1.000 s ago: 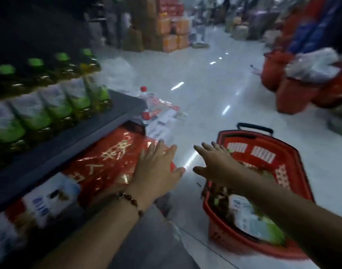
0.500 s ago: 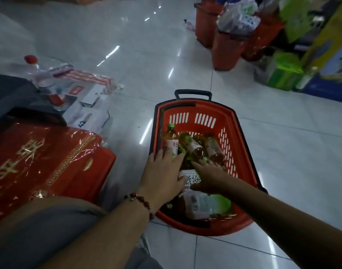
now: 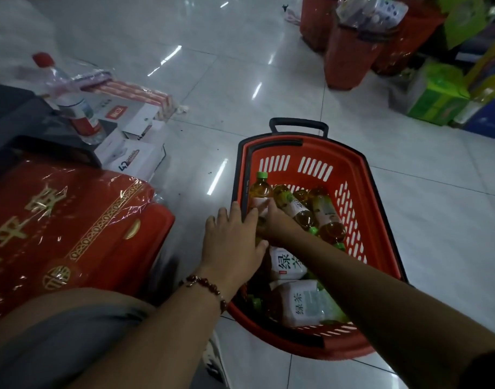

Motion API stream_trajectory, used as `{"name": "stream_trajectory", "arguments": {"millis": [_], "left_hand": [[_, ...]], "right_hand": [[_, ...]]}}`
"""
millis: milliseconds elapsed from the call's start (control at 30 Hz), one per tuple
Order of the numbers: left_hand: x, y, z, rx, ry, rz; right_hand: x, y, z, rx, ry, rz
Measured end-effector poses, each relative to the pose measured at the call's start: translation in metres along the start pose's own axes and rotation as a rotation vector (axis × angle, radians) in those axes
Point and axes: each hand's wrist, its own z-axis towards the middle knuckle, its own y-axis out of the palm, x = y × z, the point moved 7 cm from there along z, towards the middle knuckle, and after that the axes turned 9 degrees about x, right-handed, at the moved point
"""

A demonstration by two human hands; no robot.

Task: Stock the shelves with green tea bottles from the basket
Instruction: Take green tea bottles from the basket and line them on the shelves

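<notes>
A red basket (image 3: 355,175) with a black handle stands on the tiled floor. Several green tea bottles lie in it, amber with green caps and white-green labels (image 3: 305,307). One green tea bottle (image 3: 259,189) stands upright against the basket's far-left corner. My right hand (image 3: 278,224) reaches across and its fingers curl round that upright bottle's label. Beside it, my left hand (image 3: 232,245) hovers over the basket's left rim with straight fingers whose tips reach the same bottle. A bead bracelet is on my left wrist.
Red wrapped gift boxes (image 3: 72,226) lie at the left under a dark shelf edge (image 3: 16,119). A red-capped water bottle (image 3: 72,108) and white cartons (image 3: 134,158) sit behind them. Red bins (image 3: 350,57) and a green carton (image 3: 437,94) stand at the back right.
The view has swung from the shelf down to the basket. Both hands went into the basket, and my right hand moved from the lying bottles to the upright one.
</notes>
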Motion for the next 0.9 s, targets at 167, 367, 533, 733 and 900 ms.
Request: {"name": "stream_trajectory", "arguments": {"millis": [167, 367, 533, 733, 900], "left_hand": [[-0.012, 0.002, 0.004, 0.001, -0.025, -0.020], [-0.014, 0.000, 0.008, 0.019, -0.029, -0.084], [-0.022, -0.015, 0.005, 0.089, -0.100, -0.262], [-0.032, -0.036, -0.008, 0.077, -0.290, -0.774], [-0.035, -0.055, -0.029, -0.007, -0.415, -1.381]], "right_hand": [[0.002, 0.016, 0.029, 0.211, 0.192, 0.266], [0.017, 0.013, 0.037, 0.323, 0.183, 0.424], [0.006, -0.024, -0.003, 0.271, -0.016, 0.634], [-0.017, -0.072, -0.076, -0.046, -0.013, 1.025], [-0.060, -0.078, -0.146, -0.349, 0.000, 1.154]]}}
